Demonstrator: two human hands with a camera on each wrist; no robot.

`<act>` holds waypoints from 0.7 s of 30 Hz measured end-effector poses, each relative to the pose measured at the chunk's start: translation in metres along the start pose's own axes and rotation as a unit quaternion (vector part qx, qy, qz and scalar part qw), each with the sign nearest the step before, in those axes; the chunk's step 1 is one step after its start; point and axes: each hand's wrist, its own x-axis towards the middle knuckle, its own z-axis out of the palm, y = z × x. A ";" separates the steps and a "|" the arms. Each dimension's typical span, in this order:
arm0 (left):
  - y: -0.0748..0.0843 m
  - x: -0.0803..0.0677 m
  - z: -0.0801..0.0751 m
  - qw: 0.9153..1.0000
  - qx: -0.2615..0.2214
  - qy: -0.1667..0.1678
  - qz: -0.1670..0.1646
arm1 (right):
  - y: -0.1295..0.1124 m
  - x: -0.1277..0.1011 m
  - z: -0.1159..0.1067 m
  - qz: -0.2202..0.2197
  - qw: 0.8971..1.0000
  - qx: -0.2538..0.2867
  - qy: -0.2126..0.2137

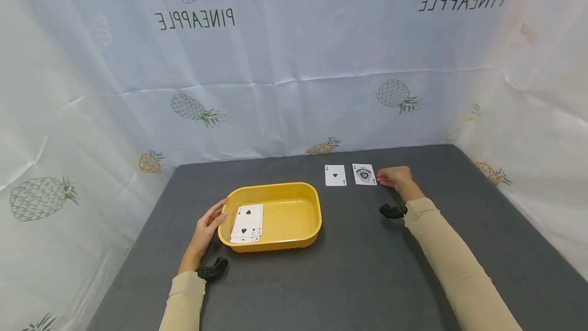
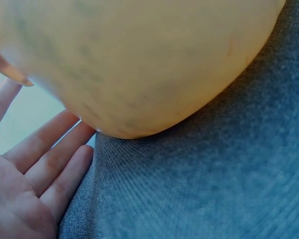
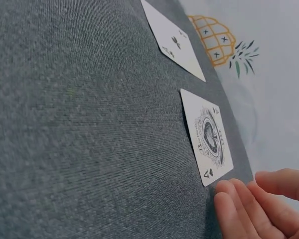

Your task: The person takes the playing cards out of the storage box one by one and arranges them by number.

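A yellow tray [image 1: 294,189] sits on the grey table with a few playing cards [image 1: 248,222] stacked face up in its left end. My left hand [image 1: 209,222] rests with straight fingers against the tray's left wall [image 2: 139,69]; in the left wrist view its fingers [image 2: 50,164] lie flat beside that wall. At the back lie an ace of clubs [image 1: 335,175] [image 3: 173,42] and an ace of spades [image 1: 364,174] [image 3: 210,135]. My right hand [image 1: 396,178] sits just right of the ace of spades, and its fingertips [image 3: 229,206] are at the card's near corner, holding nothing.
The grey table [image 1: 367,269] is walled by a white pineapple-print cloth [image 1: 294,65] at the back and both sides. Black wrist camera mounts [image 1: 392,211] [image 1: 212,269] stick out from both beige sleeves.
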 end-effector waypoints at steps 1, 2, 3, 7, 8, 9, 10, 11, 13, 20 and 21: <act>0.000 0.000 0.000 1.000 0.002 0.000 0.001 | 0.000 -0.001 0.000 0.004 1.000 0.009 -0.005; 0.000 0.000 0.000 1.000 0.001 -0.001 0.003 | 0.000 -0.002 0.000 0.007 1.000 0.018 -0.013; 0.000 0.000 0.000 1.000 0.001 -0.002 0.006 | 0.001 -0.003 0.000 0.011 0.999 0.026 -0.019; 0.000 0.000 -0.001 1.000 -0.005 -0.007 0.010 | 0.001 -0.009 0.004 0.008 0.997 0.040 -0.058; 0.000 0.000 -0.001 1.000 -0.006 -0.007 0.010 | 0.001 -0.012 0.006 0.004 0.997 0.039 -0.069; 0.000 -0.001 -0.001 1.000 -0.005 -0.007 0.009 | 0.000 -0.015 0.009 -0.001 0.996 0.038 -0.082; 0.000 -0.001 -0.001 1.000 -0.005 -0.007 0.008 | 0.000 -0.018 0.011 -0.006 0.995 0.038 -0.094; 0.000 -0.001 -0.001 1.000 -0.004 -0.005 0.008 | 0.001 -0.020 0.015 -0.011 0.994 0.038 -0.104; 0.001 0.000 -0.001 1.000 -0.002 -0.004 0.007 | 0.000 -0.026 0.021 -0.017 0.991 0.042 -0.125; 0.001 0.001 -0.001 1.000 0.009 0.001 -0.007 | -0.004 -0.046 0.048 -0.020 0.983 0.040 -0.180; 0.001 0.001 -0.001 1.000 0.010 0.003 -0.009 | -0.004 -0.050 0.053 -0.021 0.982 0.029 -0.185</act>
